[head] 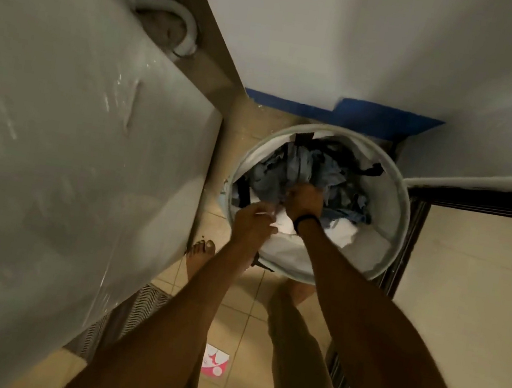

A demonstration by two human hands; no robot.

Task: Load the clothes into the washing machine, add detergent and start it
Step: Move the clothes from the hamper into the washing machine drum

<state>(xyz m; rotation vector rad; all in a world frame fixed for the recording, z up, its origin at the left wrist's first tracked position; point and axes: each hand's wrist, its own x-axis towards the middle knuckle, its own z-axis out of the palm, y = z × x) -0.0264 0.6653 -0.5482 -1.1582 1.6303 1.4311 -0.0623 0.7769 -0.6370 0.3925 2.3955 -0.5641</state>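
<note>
A round white laundry basket (390,220) stands on the tiled floor below me, filled with blue, dark and white clothes (327,174). My right hand (305,199) reaches into the basket and grips a bunch of blue cloth; a black band sits on that wrist. My left hand (255,223) is at the basket's near left rim and pinches a piece of white cloth (283,221). The white washing machine (55,147) fills the left side of the view, its top closed and wrapped in clear plastic film.
White hoses (162,10) coil behind the machine. A white wall with blue tape (359,116) at its foot is ahead. A door frame (407,236) stands at the right. My bare feet, a striped mat (137,309) and a pink-and-white paper (214,362) are on the tiles.
</note>
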